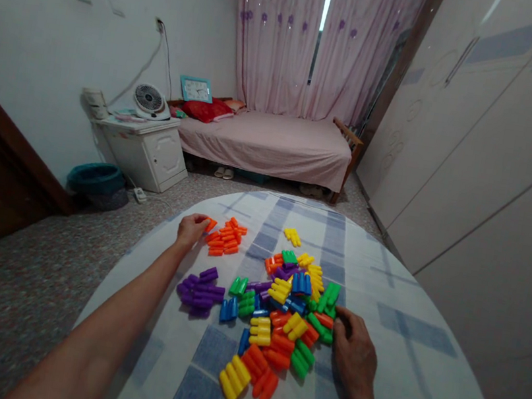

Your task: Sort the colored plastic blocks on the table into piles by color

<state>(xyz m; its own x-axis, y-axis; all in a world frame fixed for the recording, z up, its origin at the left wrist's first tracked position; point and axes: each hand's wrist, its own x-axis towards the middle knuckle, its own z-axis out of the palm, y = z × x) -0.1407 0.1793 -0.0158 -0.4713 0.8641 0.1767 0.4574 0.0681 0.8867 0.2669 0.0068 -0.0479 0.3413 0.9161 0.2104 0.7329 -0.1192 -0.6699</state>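
Note:
My left hand pinches an orange plastic block at the left edge of a small orange pile. Nearer to me lies a pile of purple blocks. A large mixed heap of finger-shaped blocks spreads over the middle, with blue blocks, yellow blocks and red-orange blocks among them. At its right edge, my right hand rests with curled fingers against the green blocks. Its fingertips are partly hidden, so what they grip does not show clearly.
The blocks lie on a round table with a blue-and-white checked cloth. A lone yellow block sits toward the far side. Beyond are a bed, a white cabinet with a fan, a bin and a wardrobe.

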